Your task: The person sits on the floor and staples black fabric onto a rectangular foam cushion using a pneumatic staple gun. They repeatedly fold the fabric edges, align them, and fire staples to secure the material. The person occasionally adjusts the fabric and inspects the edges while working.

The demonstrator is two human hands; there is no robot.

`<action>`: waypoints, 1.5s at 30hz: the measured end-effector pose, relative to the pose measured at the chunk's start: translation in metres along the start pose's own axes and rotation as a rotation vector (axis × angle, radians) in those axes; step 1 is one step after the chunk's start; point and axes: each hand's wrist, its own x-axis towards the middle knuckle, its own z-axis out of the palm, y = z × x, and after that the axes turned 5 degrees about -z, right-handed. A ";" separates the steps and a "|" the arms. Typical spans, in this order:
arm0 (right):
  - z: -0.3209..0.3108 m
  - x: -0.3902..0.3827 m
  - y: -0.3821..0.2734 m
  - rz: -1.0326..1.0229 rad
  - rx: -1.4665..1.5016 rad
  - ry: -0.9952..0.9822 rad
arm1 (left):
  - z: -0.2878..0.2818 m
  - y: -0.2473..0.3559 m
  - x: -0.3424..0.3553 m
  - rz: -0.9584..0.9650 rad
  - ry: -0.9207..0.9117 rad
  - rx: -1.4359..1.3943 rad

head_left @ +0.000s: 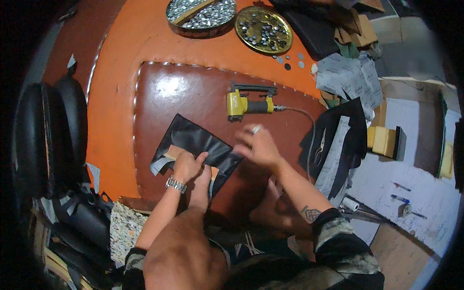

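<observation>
My left hand [187, 165], with a steel watch at the wrist, grips a wooden edge of a piece covered in black material [193, 135], which has pale fabric showing at its lower left. My bare foot presses against the same piece, just under that hand. My right hand [256, 145], wearing a ring, is by the piece's right corner, fingers apart and loosely bent, holding nothing. A yellow and black staple gun [253, 105] with a hose lies above it on the brown padded board [164, 77].
At the far edge are a tin of silver tacks [203, 14] and a gold tray of small discs [263, 34]. Scissors [319, 150] lie on dark scraps at the right, near a shelf with foam blocks [384, 142]. Black padded cushions [50, 135] stand at the left.
</observation>
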 end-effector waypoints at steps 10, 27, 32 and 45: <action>-0.034 0.092 0.029 0.175 -0.442 -0.371 | -0.011 0.008 0.007 -0.196 -0.213 -0.131; -0.057 0.107 -0.063 -0.244 -0.409 -0.796 | -0.020 0.020 0.008 -0.292 -0.308 -0.069; -0.053 0.111 -0.057 -0.296 -0.421 -0.760 | -0.024 0.024 0.004 -0.310 -0.305 -0.038; -0.047 0.115 -0.053 -0.283 -0.397 -0.754 | -0.018 0.001 0.001 -0.251 0.220 -0.219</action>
